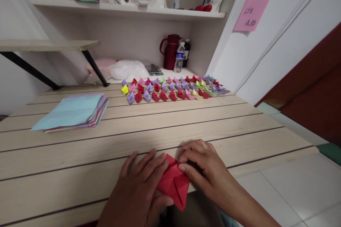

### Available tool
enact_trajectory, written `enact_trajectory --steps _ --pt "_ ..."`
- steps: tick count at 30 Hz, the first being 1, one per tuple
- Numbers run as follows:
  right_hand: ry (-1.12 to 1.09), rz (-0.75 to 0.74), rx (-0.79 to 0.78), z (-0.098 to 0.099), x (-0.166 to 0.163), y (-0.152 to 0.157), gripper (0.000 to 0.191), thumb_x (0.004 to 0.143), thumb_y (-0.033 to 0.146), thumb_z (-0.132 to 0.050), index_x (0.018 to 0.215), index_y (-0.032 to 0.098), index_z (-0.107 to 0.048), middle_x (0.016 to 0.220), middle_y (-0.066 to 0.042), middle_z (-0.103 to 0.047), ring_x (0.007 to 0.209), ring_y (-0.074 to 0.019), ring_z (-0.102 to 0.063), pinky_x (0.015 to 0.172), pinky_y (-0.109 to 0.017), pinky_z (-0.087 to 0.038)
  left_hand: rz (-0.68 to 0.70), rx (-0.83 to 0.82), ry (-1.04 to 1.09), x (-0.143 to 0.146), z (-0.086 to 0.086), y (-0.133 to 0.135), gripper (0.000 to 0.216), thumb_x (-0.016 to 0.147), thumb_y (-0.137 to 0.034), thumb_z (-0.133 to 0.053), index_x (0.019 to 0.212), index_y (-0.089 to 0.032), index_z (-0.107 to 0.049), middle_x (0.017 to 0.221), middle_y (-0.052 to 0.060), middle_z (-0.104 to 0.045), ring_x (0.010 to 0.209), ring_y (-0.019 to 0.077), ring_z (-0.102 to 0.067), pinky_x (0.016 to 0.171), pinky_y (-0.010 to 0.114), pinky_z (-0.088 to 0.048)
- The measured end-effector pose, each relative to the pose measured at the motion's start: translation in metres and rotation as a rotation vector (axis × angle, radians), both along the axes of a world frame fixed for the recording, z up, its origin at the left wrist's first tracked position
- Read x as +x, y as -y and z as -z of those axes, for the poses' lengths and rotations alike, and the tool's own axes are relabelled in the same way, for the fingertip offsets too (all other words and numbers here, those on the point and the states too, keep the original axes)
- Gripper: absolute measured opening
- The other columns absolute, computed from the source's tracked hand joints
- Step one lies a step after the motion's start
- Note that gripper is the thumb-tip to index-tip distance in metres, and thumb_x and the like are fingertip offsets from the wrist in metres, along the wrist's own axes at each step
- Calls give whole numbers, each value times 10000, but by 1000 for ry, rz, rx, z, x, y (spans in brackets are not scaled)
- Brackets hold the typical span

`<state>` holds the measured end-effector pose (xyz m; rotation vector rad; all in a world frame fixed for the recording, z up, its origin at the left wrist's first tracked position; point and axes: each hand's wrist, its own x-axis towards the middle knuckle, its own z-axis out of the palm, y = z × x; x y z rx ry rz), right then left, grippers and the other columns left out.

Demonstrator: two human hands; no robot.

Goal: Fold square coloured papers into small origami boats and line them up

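Observation:
A folded sheet of red origami paper (pixel 173 181) lies at the front edge of the wooden table, its lower corner sticking out past the edge. My left hand (pixel 141 188) rests flat with its fingers spread, the index finger on the paper's left side and the thumb by its lower edge. With thumb and curled fingers, my right hand (pixel 204 166) pinches the paper's upper right edge. Creases and layered flaps show on the red paper; part of its left side is hidden under my left fingers.
A stack of coloured paper sheets (pixel 71 111) lies at the left, light blue on top. Rows of small folded paper boats (pixel 165 94) line the table's back. Behind them stand a dark red jug (pixel 172 51) and a water bottle (pixel 179 58). A small raised shelf (pixel 48 45) is at left.

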<state>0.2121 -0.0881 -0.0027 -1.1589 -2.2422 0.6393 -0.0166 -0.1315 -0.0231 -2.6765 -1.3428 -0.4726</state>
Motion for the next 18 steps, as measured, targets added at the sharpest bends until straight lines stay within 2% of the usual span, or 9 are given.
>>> enact_trajectory --steps 2,4,7,9,13,18 --pt "7 -18 -12 -2 3 0 166 965 315 -514 879 260 -644 959 -40 -657 973 -243 -563 864 -419 -387 2 14 -8 0 -2 0 579 912 -539 -487 1417 -267 -411 1392 -23 -585 1292 213 -503 1074 401 -321" --pt "14 -96 -38 -7 9 -1 199 982 372 -483 955 280 -658 1043 -40 -648 1043 -238 -552 917 -418 -389 3 32 -9 0 -1 1 586 907 -540 -500 1415 -262 -410 1395 -23 -583 1298 208 -495 1077 401 -320" --pt "52 -261 -56 -15 19 -4 281 888 495 -613 1091 304 -642 1197 -34 -605 1164 -239 -512 1005 -404 -369 5 57 -10 -1 1 2 605 913 -532 -499 1438 -260 -371 1412 -40 -565 1327 189 -456 1099 383 -273" --pt "89 -319 -60 -18 23 -5 371 822 491 -699 1135 306 -626 1244 -33 -584 1205 -238 -492 1037 -395 -352 6 69 -8 -1 2 3 625 914 -538 -493 1453 -258 -345 1421 -54 -553 1351 174 -417 1124 362 -210" --pt "98 -288 -63 -17 22 -4 244 878 369 -666 1110 305 -623 1241 -24 -584 1206 -222 -493 1054 -398 -332 14 61 -19 -2 4 2 649 912 -546 -492 1463 -248 -323 1442 -68 -528 1389 158 -352 1151 342 -110" --pt "63 -190 -40 -11 14 -1 134 915 376 -609 1018 292 -629 1184 -17 -612 1149 -227 -522 986 -393 -378 32 86 -30 -2 3 1 655 900 -575 -489 1440 -229 -358 1429 -57 -544 1383 169 -364 1135 355 -145"
